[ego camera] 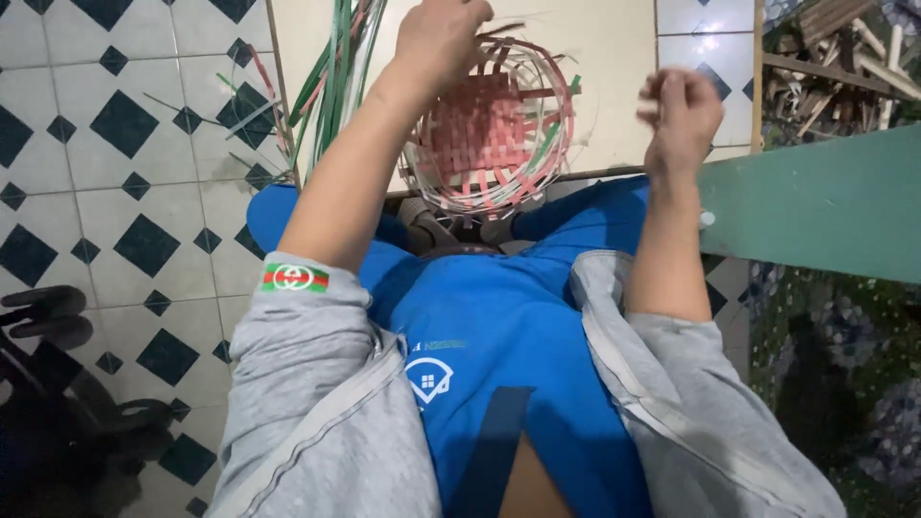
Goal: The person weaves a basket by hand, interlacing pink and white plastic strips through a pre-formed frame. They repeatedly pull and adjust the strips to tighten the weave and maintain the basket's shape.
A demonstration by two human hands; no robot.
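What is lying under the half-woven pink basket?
The basket rests on a pale board between the person's knees. The left hand grips its rim. The board beneath it is covered, so anything there is hidden.

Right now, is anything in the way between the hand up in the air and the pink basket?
Nothing visible. The right hand is raised beside the woven pink basket with only bare pale board between them. The left hand is already at the basket's rim.

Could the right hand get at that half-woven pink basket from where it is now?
Probably yes. The right hand is raised just beside the basket, with nothing between them; the left hand rests on the far rim only.
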